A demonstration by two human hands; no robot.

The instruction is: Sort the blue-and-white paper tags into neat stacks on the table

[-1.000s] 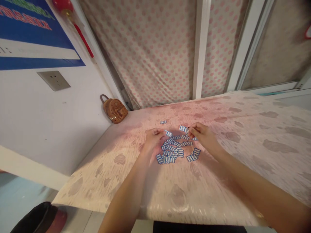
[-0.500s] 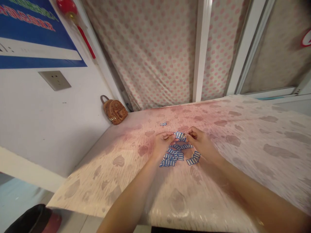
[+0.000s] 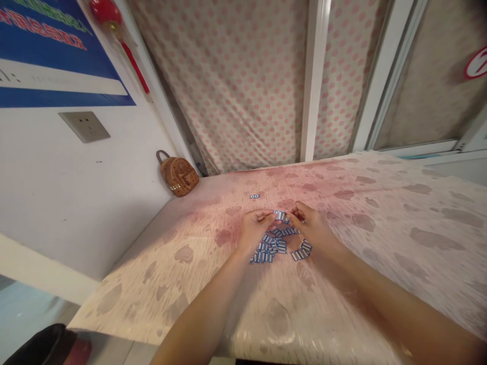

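Between my two hands is a short strip of small blue-and-white rectangles point(image 3: 280, 216); its exact kind is too small to make out. My left hand point(image 3: 255, 227) pinches its left end, fingers closed. My right hand point(image 3: 306, 221) pinches its right end with thumb and fingers. Just below lies a loose pile of similar blue-and-white strips point(image 3: 268, 248), partly overlapping. A separate curved strip point(image 3: 302, 251) rests under my right wrist. Farther back, a small blue-and-white piece point(image 3: 254, 196) lies apart from the others.
The table wears a pale pink cover point(image 3: 182, 284) with leaf-like shapes. A small brown backpack-shaped bag point(image 3: 178, 175) leans against the wall at the left rear. Behind the table hangs a dotted curtain point(image 3: 247, 86). A dark bin-like object point(image 3: 47, 344) stands on the floor at lower left.
The held strip is slightly lower and shows fewer rectangles between my fingers. My hands stay close together, and the view has shifted a little.
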